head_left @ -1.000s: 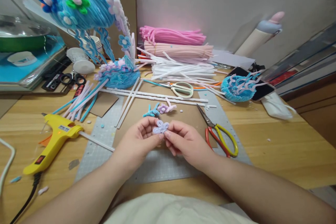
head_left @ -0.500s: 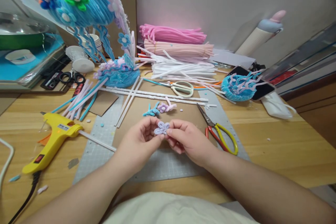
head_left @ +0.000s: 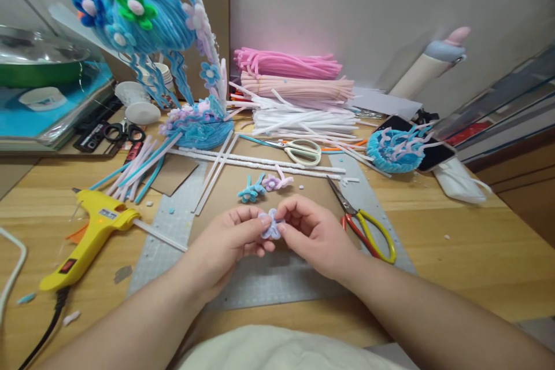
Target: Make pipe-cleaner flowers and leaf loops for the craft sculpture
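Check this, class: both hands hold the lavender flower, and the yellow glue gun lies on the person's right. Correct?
No: the head view shows the yellow glue gun on the person's left. The left hand and right hand hold the lavender flower.

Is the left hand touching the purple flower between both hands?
Touching: the head view shows the left hand with its thumb on the purple flower.
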Demonstrator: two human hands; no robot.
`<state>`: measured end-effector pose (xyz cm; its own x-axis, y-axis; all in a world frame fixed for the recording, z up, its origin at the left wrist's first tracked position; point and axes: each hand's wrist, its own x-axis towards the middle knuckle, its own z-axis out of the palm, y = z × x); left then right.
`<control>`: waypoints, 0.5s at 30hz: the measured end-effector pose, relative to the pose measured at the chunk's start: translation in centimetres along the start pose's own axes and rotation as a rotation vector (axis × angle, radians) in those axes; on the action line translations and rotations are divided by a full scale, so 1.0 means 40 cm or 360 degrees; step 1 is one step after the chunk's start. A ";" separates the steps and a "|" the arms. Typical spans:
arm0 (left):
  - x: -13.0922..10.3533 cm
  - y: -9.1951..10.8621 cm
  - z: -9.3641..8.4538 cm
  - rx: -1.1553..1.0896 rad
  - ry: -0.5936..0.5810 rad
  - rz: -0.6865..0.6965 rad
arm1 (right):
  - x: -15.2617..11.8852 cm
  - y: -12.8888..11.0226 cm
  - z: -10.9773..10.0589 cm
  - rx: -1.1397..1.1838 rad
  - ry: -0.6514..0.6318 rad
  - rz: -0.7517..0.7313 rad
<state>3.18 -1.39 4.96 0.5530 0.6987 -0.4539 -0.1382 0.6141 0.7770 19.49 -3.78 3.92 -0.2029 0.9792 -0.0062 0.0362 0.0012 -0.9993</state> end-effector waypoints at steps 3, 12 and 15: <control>0.000 -0.001 0.001 -0.0061 -0.0050 0.0024 | -0.004 0.000 -0.003 -0.0119 0.0000 -0.0059; 0.000 0.002 0.005 -0.0139 -0.0049 0.0032 | -0.007 -0.010 -0.007 -0.0416 0.0028 -0.0128; -0.001 -0.001 0.006 -0.0140 -0.0018 0.0065 | -0.008 -0.008 -0.004 -0.0430 0.0029 -0.0157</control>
<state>3.36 -1.54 5.04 0.5547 0.7199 -0.4172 -0.2320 0.6154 0.7533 19.71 -4.04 4.26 -0.2010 0.9751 0.0938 0.2771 0.1484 -0.9493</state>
